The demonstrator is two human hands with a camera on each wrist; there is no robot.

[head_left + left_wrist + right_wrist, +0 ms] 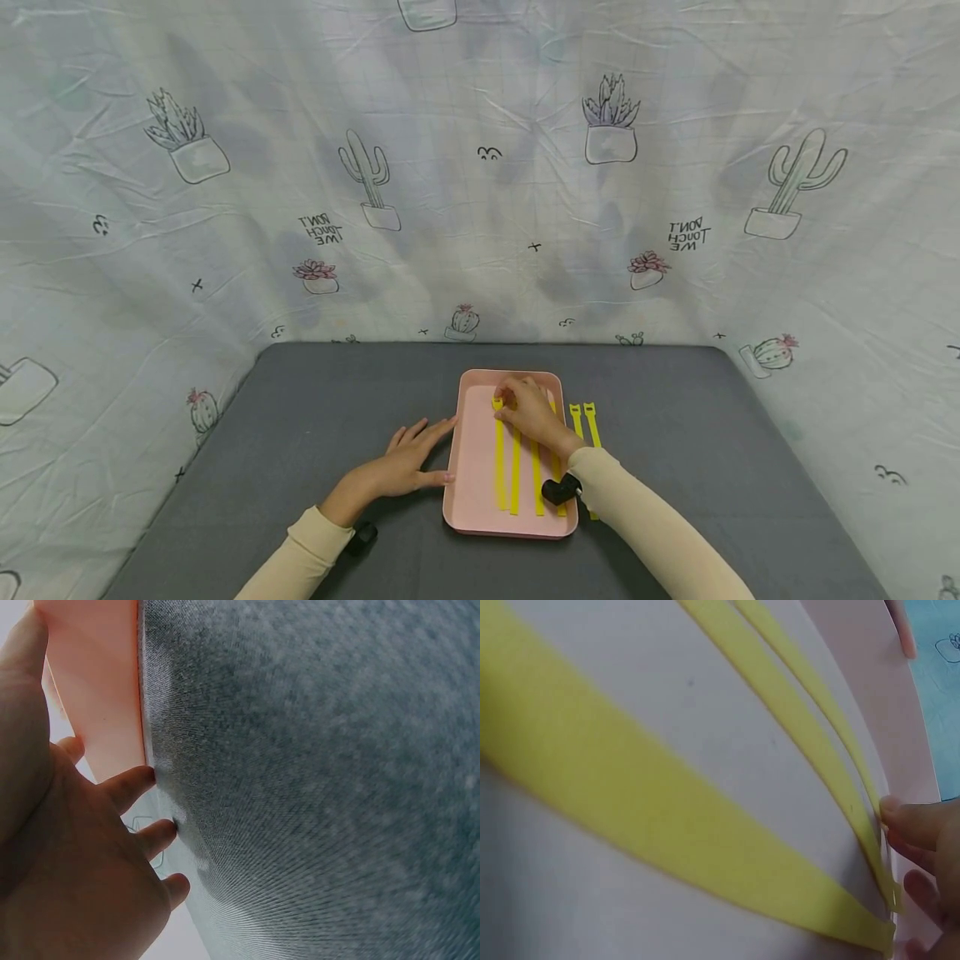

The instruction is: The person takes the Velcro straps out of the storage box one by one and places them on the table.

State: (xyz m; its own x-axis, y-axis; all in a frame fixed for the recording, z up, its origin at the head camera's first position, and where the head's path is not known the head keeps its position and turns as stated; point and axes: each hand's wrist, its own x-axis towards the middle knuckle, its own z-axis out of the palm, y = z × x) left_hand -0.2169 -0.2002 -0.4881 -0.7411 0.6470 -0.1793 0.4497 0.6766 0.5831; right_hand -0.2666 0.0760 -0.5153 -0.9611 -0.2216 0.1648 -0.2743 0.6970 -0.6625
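In the head view a pink tray (472,483) holds several yellow hook-and-loop cable ties, laid lengthwise side by side. My right hand (528,408) reaches over the tray's far half and pinches the slotted head end of the leftmost cable tie (500,471) between thumb and finger. The right wrist view shows the thumb and fingertips on the end of that cable tie (795,661), near the tray's wall. My left hand (405,462) lies spread at the tray's left side, fingertips and thumb at its edge. In the left wrist view its fingers extend beside the tray's outer wall (97,682).
Two more yellow cable ties (590,410) lie on the dark grey table (345,392) just right of the tray, partly hidden under my right forearm. A white cloth (480,200) printed with cacti hangs behind and around the table.
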